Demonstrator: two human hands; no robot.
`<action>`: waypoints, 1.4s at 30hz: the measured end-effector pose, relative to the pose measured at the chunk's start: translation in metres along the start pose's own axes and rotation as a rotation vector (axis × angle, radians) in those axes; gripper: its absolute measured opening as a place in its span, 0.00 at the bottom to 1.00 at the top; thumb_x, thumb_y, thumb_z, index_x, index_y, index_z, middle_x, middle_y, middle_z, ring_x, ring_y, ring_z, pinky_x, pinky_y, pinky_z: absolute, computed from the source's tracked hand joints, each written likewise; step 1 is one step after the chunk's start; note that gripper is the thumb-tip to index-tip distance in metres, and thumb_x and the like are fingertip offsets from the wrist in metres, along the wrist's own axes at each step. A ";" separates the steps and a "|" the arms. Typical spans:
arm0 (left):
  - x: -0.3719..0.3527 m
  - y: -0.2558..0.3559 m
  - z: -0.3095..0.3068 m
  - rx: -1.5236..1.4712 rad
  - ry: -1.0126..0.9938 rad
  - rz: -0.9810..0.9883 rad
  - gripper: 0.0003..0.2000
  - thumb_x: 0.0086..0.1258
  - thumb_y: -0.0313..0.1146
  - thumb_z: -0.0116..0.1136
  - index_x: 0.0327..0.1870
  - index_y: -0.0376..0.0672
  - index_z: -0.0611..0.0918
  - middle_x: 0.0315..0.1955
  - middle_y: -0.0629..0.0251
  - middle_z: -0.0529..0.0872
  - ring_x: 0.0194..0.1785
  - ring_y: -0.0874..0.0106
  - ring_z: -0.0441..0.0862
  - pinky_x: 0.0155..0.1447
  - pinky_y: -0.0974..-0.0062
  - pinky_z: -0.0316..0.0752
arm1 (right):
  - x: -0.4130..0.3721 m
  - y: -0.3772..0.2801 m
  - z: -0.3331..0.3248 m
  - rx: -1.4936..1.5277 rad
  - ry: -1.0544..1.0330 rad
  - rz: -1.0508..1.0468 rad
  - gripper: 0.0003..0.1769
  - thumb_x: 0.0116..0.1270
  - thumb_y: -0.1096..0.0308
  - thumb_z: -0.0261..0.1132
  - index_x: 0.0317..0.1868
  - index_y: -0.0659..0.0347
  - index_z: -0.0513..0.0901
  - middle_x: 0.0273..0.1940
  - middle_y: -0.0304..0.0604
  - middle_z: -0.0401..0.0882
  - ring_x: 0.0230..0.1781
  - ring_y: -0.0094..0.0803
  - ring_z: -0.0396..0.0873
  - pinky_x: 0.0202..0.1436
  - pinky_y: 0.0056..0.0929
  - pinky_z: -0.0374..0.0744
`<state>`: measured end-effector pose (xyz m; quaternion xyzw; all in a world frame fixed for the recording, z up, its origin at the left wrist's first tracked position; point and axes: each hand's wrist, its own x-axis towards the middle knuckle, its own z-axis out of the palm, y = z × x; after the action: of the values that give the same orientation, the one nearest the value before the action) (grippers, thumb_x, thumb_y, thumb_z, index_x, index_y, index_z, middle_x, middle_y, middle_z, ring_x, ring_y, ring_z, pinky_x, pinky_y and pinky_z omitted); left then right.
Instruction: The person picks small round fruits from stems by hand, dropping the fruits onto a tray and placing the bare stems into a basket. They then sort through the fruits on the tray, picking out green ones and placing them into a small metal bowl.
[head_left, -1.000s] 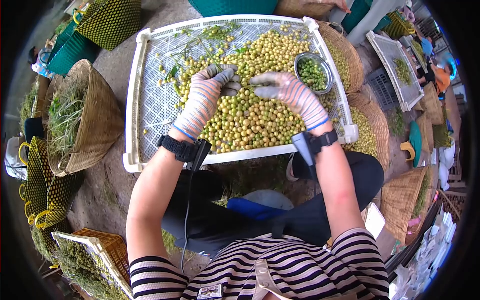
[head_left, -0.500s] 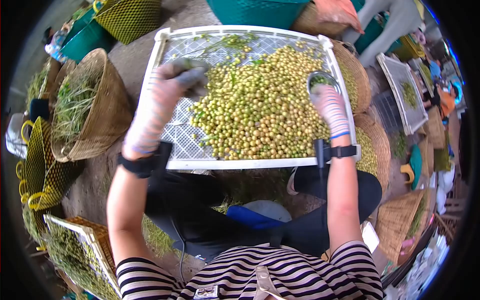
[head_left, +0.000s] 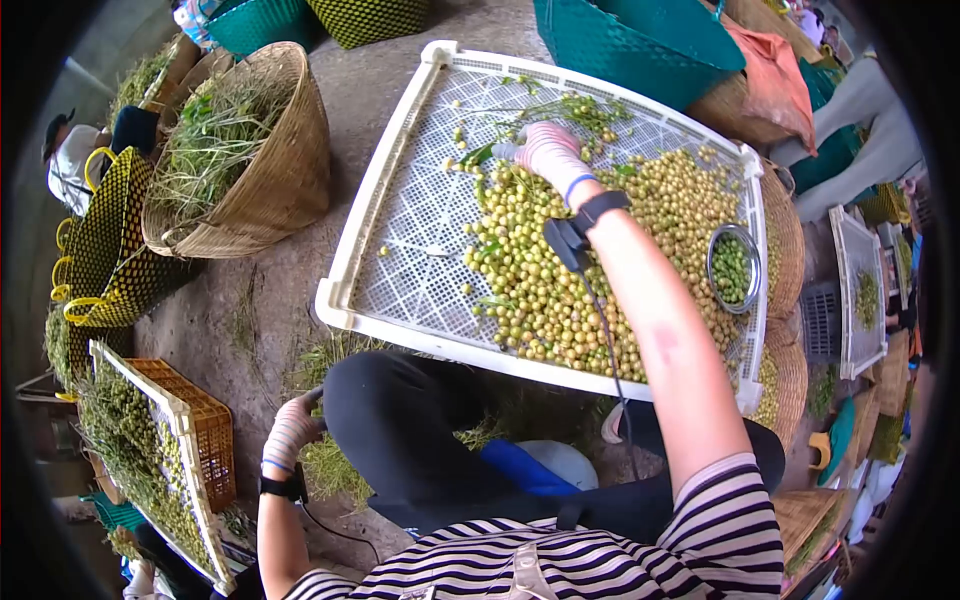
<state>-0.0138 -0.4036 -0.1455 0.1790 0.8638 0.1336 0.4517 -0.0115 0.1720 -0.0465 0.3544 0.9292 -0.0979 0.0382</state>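
Observation:
A white mesh tray (head_left: 395,230) lies before me, covered on its right side with small round yellow-green fruits (head_left: 560,290). My right hand (head_left: 552,155), in a striped glove with grey fingertips, reaches across to the tray's far part. Its fingers are closed at a green leafy stem (head_left: 479,155). Thin stems (head_left: 590,112) lie just beyond it. A round metal bowl (head_left: 733,268) of smaller green fruits rests on the tray's right side. My left hand (head_left: 290,430) is low beside my left knee, above loose stems (head_left: 335,470); its fingers look apart, with nothing visible in them.
A wicker basket of stems (head_left: 240,150) and a yellow-black woven bag (head_left: 112,240) stand left. A tilted tray of stemmed fruit (head_left: 150,465) leans on an orange crate (head_left: 205,420). Teal baskets (head_left: 640,45) stand behind the tray, wicker baskets (head_left: 790,240) right.
My left hand has left the tray and moved down beside my knee. My right hand has let go of the metal bowl and reached to the tray's far part. The view has turned.

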 end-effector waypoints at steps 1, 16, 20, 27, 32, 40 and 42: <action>-0.027 0.044 -0.015 -0.079 0.077 -0.085 0.30 0.51 0.27 0.66 0.59 0.45 0.71 0.44 0.54 0.82 0.28 0.73 0.82 0.32 0.76 0.78 | 0.008 -0.001 0.012 0.046 0.002 -0.037 0.24 0.51 0.46 0.66 0.42 0.55 0.83 0.39 0.47 0.82 0.41 0.38 0.80 0.47 0.32 0.75; 0.012 0.420 -0.118 -0.226 0.123 0.690 0.27 0.57 0.55 0.60 0.50 0.41 0.79 0.34 0.70 0.82 0.27 0.83 0.70 0.34 0.84 0.69 | -0.089 0.043 -0.084 0.498 0.064 -0.564 0.20 0.55 0.56 0.65 0.43 0.60 0.82 0.40 0.49 0.82 0.42 0.37 0.79 0.48 0.31 0.75; 0.038 0.456 -0.077 -0.480 0.152 0.707 0.16 0.55 0.39 0.67 0.38 0.36 0.81 0.23 0.65 0.82 0.24 0.79 0.75 0.28 0.80 0.72 | -0.110 0.048 -0.070 0.573 0.076 -0.518 0.15 0.53 0.59 0.65 0.40 0.56 0.83 0.34 0.47 0.82 0.33 0.34 0.80 0.43 0.28 0.76; 0.034 0.437 -0.052 -0.771 0.185 0.790 0.12 0.56 0.30 0.65 0.38 0.32 0.81 0.27 0.63 0.84 0.26 0.78 0.77 0.30 0.80 0.73 | -0.126 0.044 -0.039 0.868 -0.042 -0.501 0.17 0.57 0.67 0.66 0.47 0.64 0.78 0.42 0.42 0.81 0.40 0.25 0.76 0.48 0.26 0.75; 0.055 0.424 -0.043 -0.650 0.392 0.875 0.10 0.55 0.28 0.65 0.35 0.33 0.82 0.25 0.61 0.84 0.27 0.78 0.78 0.33 0.78 0.74 | -0.128 0.029 -0.015 0.930 -0.169 -0.546 0.14 0.62 0.69 0.60 0.48 0.65 0.77 0.41 0.42 0.81 0.39 0.23 0.74 0.49 0.27 0.74; 0.073 0.432 -0.038 -0.524 0.513 0.733 0.12 0.53 0.33 0.66 0.32 0.34 0.83 0.19 0.63 0.83 0.21 0.78 0.76 0.27 0.77 0.72 | -0.129 0.034 -0.025 0.171 -0.078 -0.294 0.24 0.63 0.45 0.53 0.43 0.57 0.80 0.36 0.52 0.80 0.39 0.48 0.78 0.46 0.41 0.74; 0.074 0.434 -0.037 -0.605 0.493 0.742 0.12 0.54 0.35 0.66 0.32 0.35 0.83 0.17 0.64 0.82 0.19 0.79 0.74 0.26 0.77 0.70 | -0.131 0.035 -0.024 0.155 -0.073 -0.276 0.25 0.63 0.44 0.52 0.42 0.57 0.80 0.36 0.52 0.80 0.39 0.48 0.78 0.46 0.41 0.74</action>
<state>-0.0019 0.0166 -0.0084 0.2975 0.7457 0.5652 0.1894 0.1094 0.1176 -0.0099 0.2214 0.9568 -0.1862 0.0307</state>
